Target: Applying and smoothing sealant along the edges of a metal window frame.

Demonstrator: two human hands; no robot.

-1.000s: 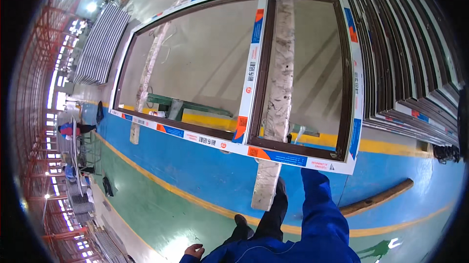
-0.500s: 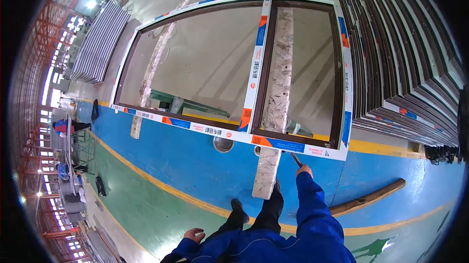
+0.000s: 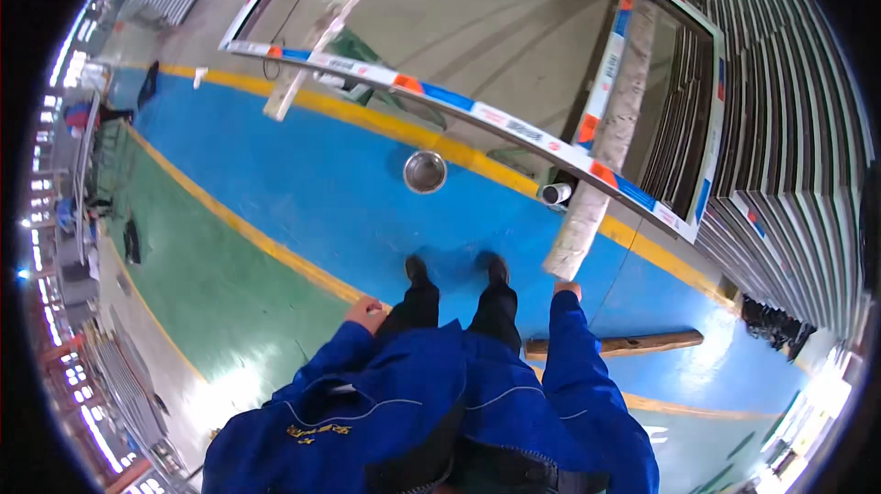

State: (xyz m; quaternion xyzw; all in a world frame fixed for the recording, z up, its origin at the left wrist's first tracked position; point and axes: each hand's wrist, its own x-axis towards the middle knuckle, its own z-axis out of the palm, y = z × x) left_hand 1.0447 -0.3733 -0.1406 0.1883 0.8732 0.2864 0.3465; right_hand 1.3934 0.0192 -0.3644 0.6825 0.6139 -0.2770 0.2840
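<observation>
i have the large window frame (image 3: 523, 130) ahead of both hands, lying across the pale right beam (image 3: 580, 235) and left beam (image 3: 286, 95), with a round metal bowl (image 3: 425, 172) on its near side. my left hand (image 3: 367, 314) is well apart from the frame, and my right hand (image 3: 567, 290) is just beside the right beam's near end; i can't tell whether the fingers of either are apart or together.

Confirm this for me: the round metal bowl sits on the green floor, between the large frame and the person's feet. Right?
Only the floor colour is wrong: the head view shows the round metal bowl on blue floor, between the large frame and the person's feet.
</observation>
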